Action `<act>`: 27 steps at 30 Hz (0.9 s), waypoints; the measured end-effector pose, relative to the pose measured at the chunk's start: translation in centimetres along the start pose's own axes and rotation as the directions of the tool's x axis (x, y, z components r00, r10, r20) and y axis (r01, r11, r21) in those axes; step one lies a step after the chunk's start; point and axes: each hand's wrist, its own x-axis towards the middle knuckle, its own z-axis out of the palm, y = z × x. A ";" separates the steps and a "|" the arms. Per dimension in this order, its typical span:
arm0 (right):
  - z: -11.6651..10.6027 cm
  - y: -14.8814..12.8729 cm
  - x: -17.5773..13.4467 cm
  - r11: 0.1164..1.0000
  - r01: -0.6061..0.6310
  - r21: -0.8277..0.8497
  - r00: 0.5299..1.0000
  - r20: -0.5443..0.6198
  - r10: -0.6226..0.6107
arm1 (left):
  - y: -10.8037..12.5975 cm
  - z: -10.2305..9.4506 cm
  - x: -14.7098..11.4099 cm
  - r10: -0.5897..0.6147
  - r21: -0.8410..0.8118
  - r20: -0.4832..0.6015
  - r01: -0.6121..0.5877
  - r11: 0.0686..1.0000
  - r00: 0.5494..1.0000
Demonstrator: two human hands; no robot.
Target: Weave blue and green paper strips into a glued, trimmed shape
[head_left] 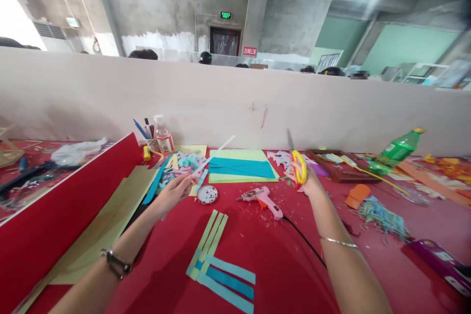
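A red table (pixel 294 270) fills the lower frame before us, woven paper strips (pixel 228 280) lying at bottom centre. Right of centre, our right hand (pixel 310 180) grips yellow-handled scissors (pixel 303 170) (blade upward); left of centre, our left hand (pixel 180 189) pinches a slim pale strip (pixel 212 157).

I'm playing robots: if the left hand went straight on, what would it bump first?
Probably the light-blue paper strip, then the darker blue paper; the left hand might pass above them: depth is unclear.
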 end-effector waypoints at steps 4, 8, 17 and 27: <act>2.1 -1.8 -4.0 0.977 -0.142 0.159 0.948 0.305 0.088 | 0.4 0.6 2.1 0.027 -0.100 0.027 -0.024 0.995 0.999; 5.1 -2.8 -8.1 0.937 -0.200 0.286 0.901 0.430 0.061 | 0.1 0.8 3.4 0.045 -0.148 0.018 -0.041 0.988 0.999; 5.4 -6.5 -11.1 0.800 -0.243 0.549 0.743 0.635 -0.210 | -0.4 -0.1 3.6 0.054 -0.199 0.037 -0.045 0.979 0.998; 5.2 -5.3 -12.7 0.972 -0.075 0.222 0.640 0.758 -0.124 | 1.7 0.4 4.4 0.031 -0.181 0.127 -0.008 0.983 0.991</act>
